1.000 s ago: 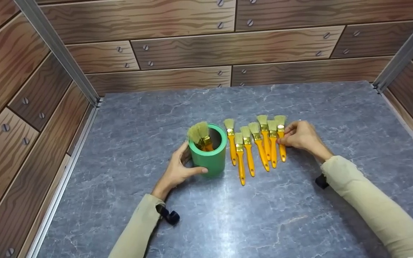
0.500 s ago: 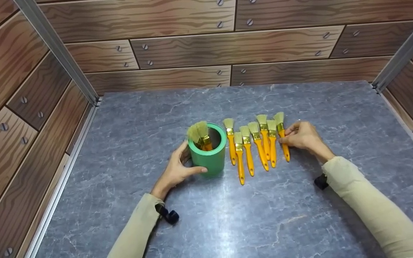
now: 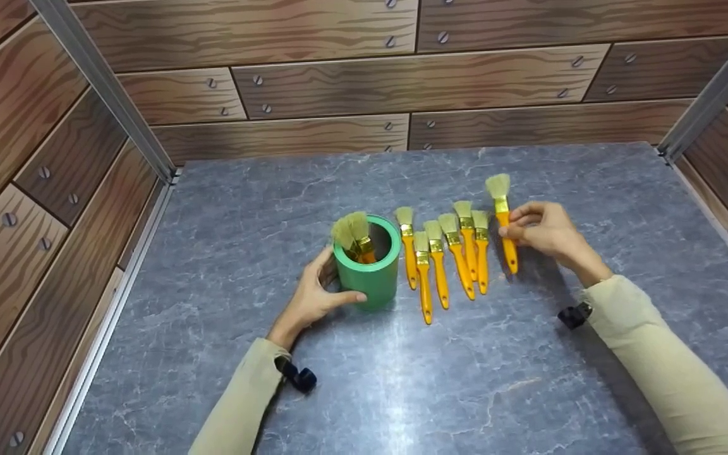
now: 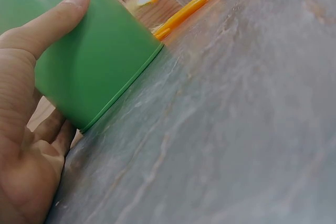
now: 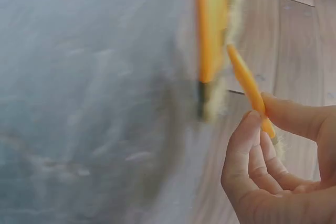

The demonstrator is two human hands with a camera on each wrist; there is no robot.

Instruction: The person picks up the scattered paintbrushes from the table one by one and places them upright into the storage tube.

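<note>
My left hand [image 3: 309, 297] holds the green cylindrical container [image 3: 369, 287] from its left side, thumb across the front and fingers curled behind. Bristles of paintbrushes [image 3: 352, 232] stick up out of it, leaning to the left of its opening. Between thumb and fingers, my right hand [image 3: 548, 232] pinches the orange handle of a paintbrush [image 3: 504, 218], bristles pointing away and raised off the table. The left wrist view shows my thumb pressed on the green wall. In the right wrist view the pinched handle [image 5: 245, 80] is plain, while its bristles are mostly hidden behind the fingers.
Several more paintbrushes [image 3: 440, 272] with orange handles lie in a row between the container and my right hand, bristles toward the back. The grey marbled table [image 3: 465, 392] is bounded by wood-patterned walls [image 3: 326, 95] at the back and both sides.
My right hand has drawn the rightmost paintbrush away from the row and lifted it up off the table, moving slightly right. The left hand and the container stay in place.
</note>
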